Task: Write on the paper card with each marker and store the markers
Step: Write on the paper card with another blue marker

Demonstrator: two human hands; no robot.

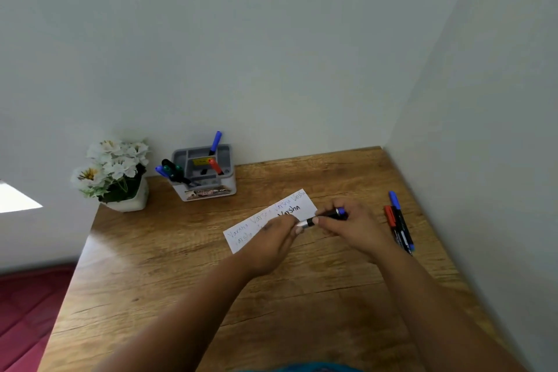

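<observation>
Wooden table (211, 281) near its far right corner: both hands, left hand (273, 243) and right hand (356, 228), pinch a blue-ended marker (324, 217) over the paper card (297, 205), seemingly capping it; next, storing it in the organizer (205, 174) at the far edge.

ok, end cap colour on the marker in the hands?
Blue, on the marker the right hand grips; head view.

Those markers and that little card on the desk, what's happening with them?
A person is working through a set of markers at a wooden desk. Both hands meet over the paper card, which already carries several written words. The right hand grips a black marker while the left hand pinches its silvery end, either capping or uncapping it. Several markers stand in the grey organizer by the wall, and a few more markers lie on the desk to the right, not yet stored.
</observation>
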